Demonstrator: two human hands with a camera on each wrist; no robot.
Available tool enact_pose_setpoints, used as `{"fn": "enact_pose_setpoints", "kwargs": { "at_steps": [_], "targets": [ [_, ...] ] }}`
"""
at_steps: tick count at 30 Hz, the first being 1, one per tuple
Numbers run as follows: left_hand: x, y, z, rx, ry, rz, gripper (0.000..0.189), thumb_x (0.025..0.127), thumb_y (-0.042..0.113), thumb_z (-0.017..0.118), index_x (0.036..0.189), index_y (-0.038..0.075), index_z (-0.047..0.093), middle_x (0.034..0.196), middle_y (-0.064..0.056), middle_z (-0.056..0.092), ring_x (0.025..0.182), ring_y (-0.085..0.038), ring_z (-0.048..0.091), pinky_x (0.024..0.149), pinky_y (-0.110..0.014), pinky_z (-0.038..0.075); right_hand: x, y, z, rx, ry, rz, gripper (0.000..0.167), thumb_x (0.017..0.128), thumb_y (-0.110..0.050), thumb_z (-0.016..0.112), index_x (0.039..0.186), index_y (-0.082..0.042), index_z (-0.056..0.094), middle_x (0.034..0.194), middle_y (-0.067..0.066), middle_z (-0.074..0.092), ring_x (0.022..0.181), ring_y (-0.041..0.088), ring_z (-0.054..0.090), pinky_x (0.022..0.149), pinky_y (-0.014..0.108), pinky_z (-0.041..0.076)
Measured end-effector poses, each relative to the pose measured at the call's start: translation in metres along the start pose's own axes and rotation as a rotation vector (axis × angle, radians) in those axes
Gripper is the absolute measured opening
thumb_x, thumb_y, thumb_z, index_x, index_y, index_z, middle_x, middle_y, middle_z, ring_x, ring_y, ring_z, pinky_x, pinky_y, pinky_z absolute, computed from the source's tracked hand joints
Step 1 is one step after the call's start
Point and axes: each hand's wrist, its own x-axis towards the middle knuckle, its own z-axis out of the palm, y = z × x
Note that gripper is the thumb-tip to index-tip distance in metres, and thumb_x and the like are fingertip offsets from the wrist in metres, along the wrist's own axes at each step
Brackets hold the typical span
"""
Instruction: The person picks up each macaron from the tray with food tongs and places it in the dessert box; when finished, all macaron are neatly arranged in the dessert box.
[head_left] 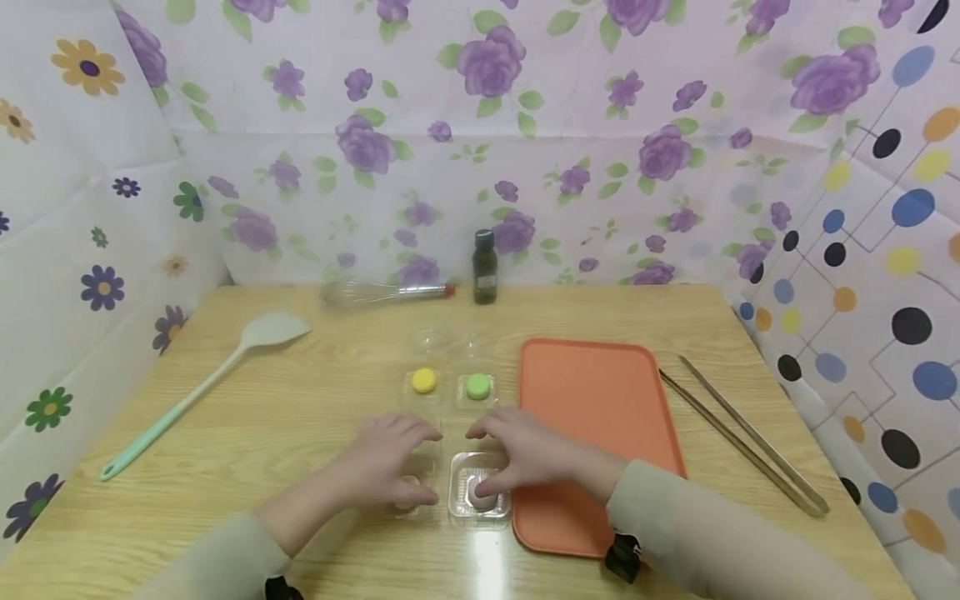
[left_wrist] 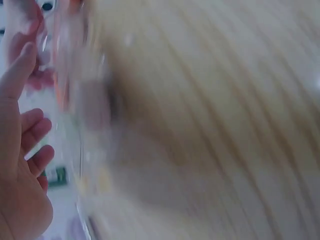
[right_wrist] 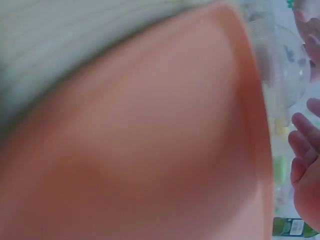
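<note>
Currently I have the left grip (head_left: 393, 458), a bare hand, with thumb and fingers spread well apart; I see nothing pinched in it. The right grip (head_left: 532, 446) mirrors it, thumb spread from the fingers, also with no hold that I can make out. Whether any fingertip touches clear plastic, I cannot tell.

Taking twelve as straight away from the wearer, a pale disc (head_left: 410, 480) shows at about five from the left grip, partly behind the thumb. From the right grip, a brownish disc (head_left: 483, 502) sits between seven and eight in a clear plastic container (head_left: 457, 479), with the thumb over part of it.

Measuring from between both grips, I find a yellow disc (head_left: 423, 381) at eleven and a green disc (head_left: 477, 386) at twelve, each on clear plastic. An orange tray (head_left: 592, 392) lies at three, partly beneath the right forearm, with metal tongs (head_left: 812, 504) further out.

Toward the far edge of the table (head_left: 330, 367), I pick out a whisk (head_left: 390, 292) at eleven and an upright dark bottle (head_left: 485, 271) at twelve. Between nine and ten lies a spatula (head_left: 273, 330).
</note>
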Motion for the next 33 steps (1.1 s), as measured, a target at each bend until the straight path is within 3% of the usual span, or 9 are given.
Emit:
{"fn": "enact_pose_setpoints", "kwargs": {
  "at_steps": [8,19,26,33],
  "targets": [
    [0.011,0.018,0.018,0.096,-0.047,0.027,0.071,0.069,0.060,0.070,0.121,0.015,0.057,0.119,0.001,0.055,0.109,-0.019,0.045,0.090,-0.041,0.032,-0.016,0.012,0.012,-0.096,0.009,-0.092,0.071,0.067,-0.060,0.073,0.119,-0.016,0.054,0.115,-0.005,0.049,0.107,0.013,0.042,0.091,0.031,0.038],
    [0.014,0.022,0.022,0.149,-0.039,0.043,0.071,0.069,0.061,0.070,0.121,0.014,0.057,0.119,0.002,0.056,0.109,-0.018,0.045,0.090,-0.038,0.033,-0.023,0.014,0.013,-0.103,-0.013,-0.119,0.073,0.074,-0.056,0.070,0.127,-0.010,0.050,0.118,-0.001,0.051,0.111,0.014,0.042,0.097,0.034,0.035],
    [0.011,0.020,0.022,0.135,-0.031,0.036,0.073,0.072,0.062,0.066,0.125,0.012,0.056,0.120,0.000,0.056,0.111,-0.019,0.046,0.095,-0.041,0.032,-0.024,0.015,0.013,-0.001,-0.028,-0.038,0.083,0.073,-0.057,0.070,0.135,-0.007,0.046,0.123,0.001,0.053,0.114,0.015,0.044,0.101,0.036,0.034],
    [0.007,0.009,-0.001,0.010,0.033,-0.067,0.078,0.070,0.053,0.074,0.129,0.006,0.052,0.130,-0.012,0.052,0.121,-0.031,0.044,0.102,-0.056,0.030,-0.007,0.007,0.000,0.276,0.029,0.045,0.081,0.080,-0.049,0.069,0.141,-0.005,0.038,0.126,0.007,0.054,0.111,0.023,0.051,0.093,0.037,0.044]
  ]
}}
